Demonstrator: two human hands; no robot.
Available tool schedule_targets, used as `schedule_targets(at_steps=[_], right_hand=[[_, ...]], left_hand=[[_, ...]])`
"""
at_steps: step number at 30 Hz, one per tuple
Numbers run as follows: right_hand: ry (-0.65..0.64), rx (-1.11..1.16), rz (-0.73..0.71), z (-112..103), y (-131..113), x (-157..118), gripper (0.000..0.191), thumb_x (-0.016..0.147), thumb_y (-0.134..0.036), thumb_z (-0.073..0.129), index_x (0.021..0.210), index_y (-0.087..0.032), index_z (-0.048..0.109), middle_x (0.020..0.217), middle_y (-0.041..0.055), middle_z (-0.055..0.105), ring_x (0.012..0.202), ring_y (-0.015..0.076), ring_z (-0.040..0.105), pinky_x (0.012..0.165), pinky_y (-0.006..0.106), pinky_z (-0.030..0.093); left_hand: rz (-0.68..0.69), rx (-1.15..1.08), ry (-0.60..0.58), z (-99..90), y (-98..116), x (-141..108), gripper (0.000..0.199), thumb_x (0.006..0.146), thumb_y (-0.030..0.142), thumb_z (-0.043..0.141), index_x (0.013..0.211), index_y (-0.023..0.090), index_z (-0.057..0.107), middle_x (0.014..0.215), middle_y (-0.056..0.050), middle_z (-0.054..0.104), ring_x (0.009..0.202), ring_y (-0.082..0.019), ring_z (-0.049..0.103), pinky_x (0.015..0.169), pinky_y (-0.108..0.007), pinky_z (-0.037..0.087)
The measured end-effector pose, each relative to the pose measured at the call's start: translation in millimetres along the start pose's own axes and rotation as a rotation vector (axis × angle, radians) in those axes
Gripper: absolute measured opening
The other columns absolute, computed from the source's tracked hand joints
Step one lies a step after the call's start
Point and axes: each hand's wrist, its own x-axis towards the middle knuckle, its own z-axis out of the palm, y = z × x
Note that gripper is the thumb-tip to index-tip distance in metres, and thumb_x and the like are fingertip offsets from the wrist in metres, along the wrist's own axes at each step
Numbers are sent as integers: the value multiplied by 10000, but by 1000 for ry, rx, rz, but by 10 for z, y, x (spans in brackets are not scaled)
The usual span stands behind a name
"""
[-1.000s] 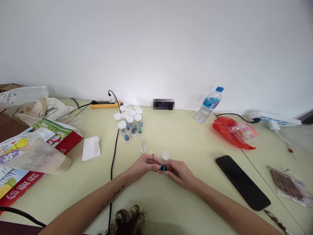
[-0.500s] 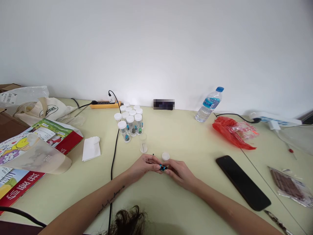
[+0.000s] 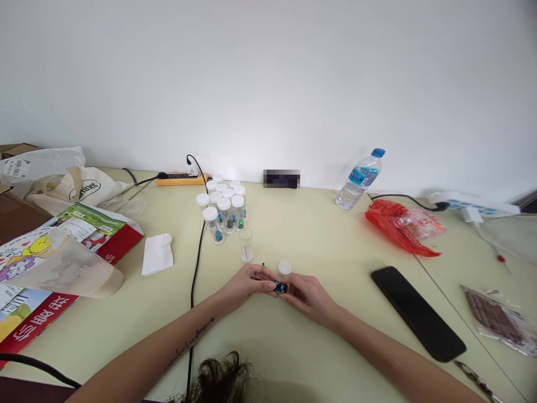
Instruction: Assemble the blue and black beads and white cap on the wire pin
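Between my two hands is a small blue and black piece [image 3: 280, 287], too small to make out in detail. My left hand [image 3: 250, 286] pinches its left side with thumb and fingers, and a thin pale strand with a dark tip lies over those fingers. The fingertips of my right hand [image 3: 309, 298] are closed at its right side. Just beyond the hands, a white cap [image 3: 284, 267] lies on the table. An uncapped clear tube [image 3: 246, 246] stands behind my left hand. Farther back is a group of white-capped clear tubes [image 3: 225, 210] with small coloured pieces inside.
A black cable [image 3: 193, 280] runs beneath my left forearm. White paper [image 3: 157, 255], a frosted jug [image 3: 79, 266] and packages are at left. To the right are a water bottle [image 3: 359, 179], a red bag [image 3: 392, 224] and a black phone [image 3: 417, 313].
The fingers of my right hand have shifted slightly around the small piece, and more of its black part shows. My left hand has hardly moved.
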Motion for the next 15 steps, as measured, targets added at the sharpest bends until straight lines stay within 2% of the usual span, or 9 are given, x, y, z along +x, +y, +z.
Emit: schedule_targets(at_steps=[15], right_hand=[[9,30,-3,-4,1,8,297,966,-391,345,1062,-187,540,811,40,612,677,134,543,627,236,410]], left_hand=[[-23,0,3,9,9,2,285,655,290,755,872,119,687,839,-88,696,743,-186,653,789,-327,477]])
